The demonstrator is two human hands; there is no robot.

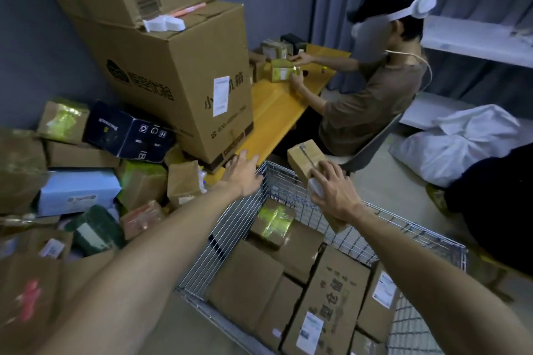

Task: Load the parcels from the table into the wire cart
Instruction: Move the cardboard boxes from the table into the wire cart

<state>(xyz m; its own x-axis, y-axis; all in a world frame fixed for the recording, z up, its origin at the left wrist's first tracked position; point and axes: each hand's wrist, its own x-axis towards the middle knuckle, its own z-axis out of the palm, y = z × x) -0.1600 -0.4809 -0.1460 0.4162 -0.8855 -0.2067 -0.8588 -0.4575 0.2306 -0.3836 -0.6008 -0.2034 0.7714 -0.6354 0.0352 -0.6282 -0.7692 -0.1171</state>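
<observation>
we see the right hand (334,190) right of centre in the frame, its fingers spread and curled over the top face of a long brown parcel (305,157), gripping it from above with a white label under the fingertips. the parcel's long axis runs from upper left to lower right of the frame. its far end tilts up and points toward the seated person (372,89), and its near end dips below the wrist, inside the wire. it hangs above the far rim of the wire cart (230,239), not resting on anything we can make out

the left hand (243,174) is stretched out at the centre of the frame, fingers straight and a little spread, holding nothing. its fingertips lie near the corner of the yellow table (277,106) and the foot of the big carton (173,72); whether they touch either we cannot tell

in the cart, lower centre, brown boxes lie flat side by side, with a yellow-taped parcel (274,222) on top of them near the far wall and a printed carton (331,297) toward the lower right. more parcels are heaped at the left of the frame, among them a black box (127,132) and a pale blue box (78,190). a white bag (461,147) lies at the right edge
</observation>
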